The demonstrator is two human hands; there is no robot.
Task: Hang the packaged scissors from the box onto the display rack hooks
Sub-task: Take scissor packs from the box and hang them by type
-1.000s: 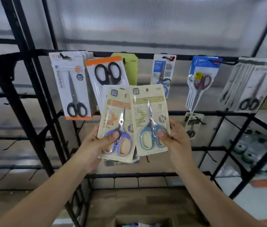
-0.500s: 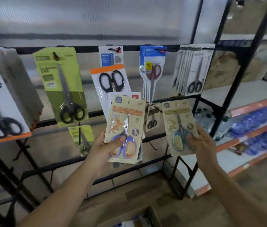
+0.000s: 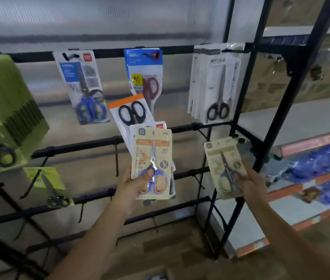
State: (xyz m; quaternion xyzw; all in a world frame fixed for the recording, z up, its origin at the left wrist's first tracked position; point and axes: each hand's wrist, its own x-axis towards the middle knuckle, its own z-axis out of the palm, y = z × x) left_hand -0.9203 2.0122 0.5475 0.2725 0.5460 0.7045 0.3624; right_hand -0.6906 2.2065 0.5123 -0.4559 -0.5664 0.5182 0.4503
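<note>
Black steel bars of the display rack (image 3: pixel 75 145) cross in front of me, with packaged scissors in both my hands.

Far left, a thick stack of green packs (image 3: pixel 4 110) hangs from the top bar, and a smaller green pack (image 3: pixel 47 184) sits lower down. Next along the top bar hang a blue-handled scissors pack (image 3: pixel 83 87), a red-handled scissors pack (image 3: pixel 146 77) and, further right, a row of white packs with black handles (image 3: pixel 214 83). My left hand (image 3: pixel 133 184) grips a fanned bundle near the middle, thumb pressed on the front beige pack with purple handles (image 3: pixel 152 162), an orange-topped pack (image 3: pixel 129 112) showing behind it. My right hand (image 3: pixel 251 182) pinches a single beige pack with blue handles (image 3: pixel 223 168), held just in front of the rack's right upright (image 3: pixel 239 118), apart from the bundle. Orange-edged shelves (image 3: pixel 311 142) lie to the far right.
</note>
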